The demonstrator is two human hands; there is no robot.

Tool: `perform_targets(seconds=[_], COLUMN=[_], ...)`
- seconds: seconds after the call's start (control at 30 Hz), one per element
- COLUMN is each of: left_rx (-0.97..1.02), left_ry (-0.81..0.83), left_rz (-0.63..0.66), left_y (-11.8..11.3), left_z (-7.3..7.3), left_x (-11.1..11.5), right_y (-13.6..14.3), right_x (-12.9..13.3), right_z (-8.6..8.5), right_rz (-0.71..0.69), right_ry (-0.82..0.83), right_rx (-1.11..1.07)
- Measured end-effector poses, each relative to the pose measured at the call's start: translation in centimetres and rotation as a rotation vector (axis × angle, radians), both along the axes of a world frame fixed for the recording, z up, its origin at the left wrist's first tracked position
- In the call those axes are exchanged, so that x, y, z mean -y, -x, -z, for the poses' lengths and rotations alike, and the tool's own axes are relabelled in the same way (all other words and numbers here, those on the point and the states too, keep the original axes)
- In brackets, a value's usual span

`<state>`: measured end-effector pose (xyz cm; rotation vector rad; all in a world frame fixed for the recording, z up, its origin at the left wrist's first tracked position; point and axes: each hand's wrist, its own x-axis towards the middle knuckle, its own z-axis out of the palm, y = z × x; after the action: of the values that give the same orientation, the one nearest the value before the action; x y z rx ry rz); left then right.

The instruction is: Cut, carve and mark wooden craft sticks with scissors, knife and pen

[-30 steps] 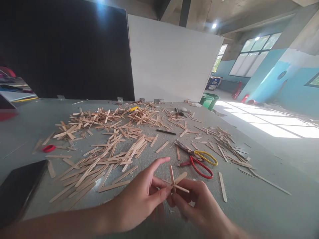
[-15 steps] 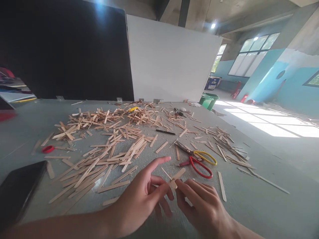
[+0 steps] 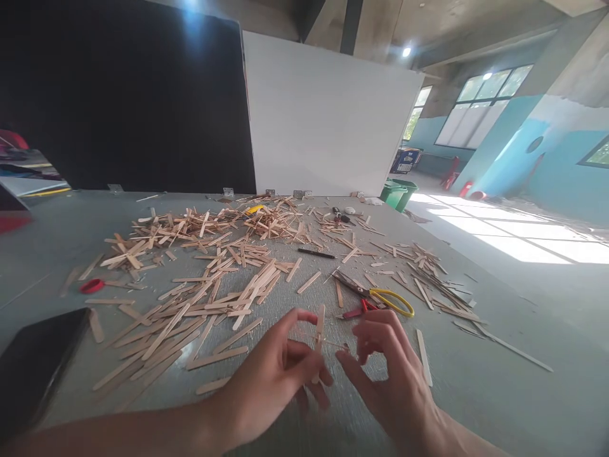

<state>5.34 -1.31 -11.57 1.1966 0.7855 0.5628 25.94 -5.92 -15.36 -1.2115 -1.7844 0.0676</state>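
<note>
Pinching a flat, pale wooden craft stick [image 3: 319, 333] upright in my left hand [image 3: 271, 381]; right hand [image 3: 387, 374] loosely spread, empty, just beside it.

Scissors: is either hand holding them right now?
No. The scissors lie on the table beyond the right hand; the left hand pinches a wooden stick.

The small stick assembly [image 3: 320, 336], a splayed cross a second ago, now stands nearly upright, pinched by the left hand [image 3: 276, 381] alone. The right hand [image 3: 387, 374] has let go of it and lifted slightly, fingers spread and curled beside it. That raised hand now covers the red handle of the scissors [image 3: 380, 297] behind.
</note>
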Motion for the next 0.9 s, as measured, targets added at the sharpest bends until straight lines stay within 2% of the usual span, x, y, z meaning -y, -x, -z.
perform_targets(seconds=[0.17,0.27,0.47,0.67,0.8,0.9], left_rx=[0.032,0.02,-0.125,-0.284,-0.461,-0.464], left_ry=[-0.001,-0.019,-0.114,-0.28,-0.325,-0.334], left_rz=[-0.038,-0.023,0.059,0.223,0.207,0.208], left_y=[-0.3,-0.1,0.5,0.8,1.1,1.3], left_z=[0.1,0.3,0.4,0.3,0.3,0.3], left_x=[-0.1,0.1,0.7,1.3,1.3,1.1], right_y=[0.7,1.0,1.3,1.2,1.3,1.2], right_x=[-0.1,-0.1,-0.2,-0.2,-0.4,-0.7], right_z=[0.1,0.2,0.0,0.3,0.4,0.3], right_rz=[-0.098,-0.081,-0.154,-0.204,-0.208,-0.249], right_ry=[0.322,0.386,0.544,0.58,0.606,0.619], right_rx=[-0.115,-0.158,-0.24,-0.288,-0.327,-0.394])
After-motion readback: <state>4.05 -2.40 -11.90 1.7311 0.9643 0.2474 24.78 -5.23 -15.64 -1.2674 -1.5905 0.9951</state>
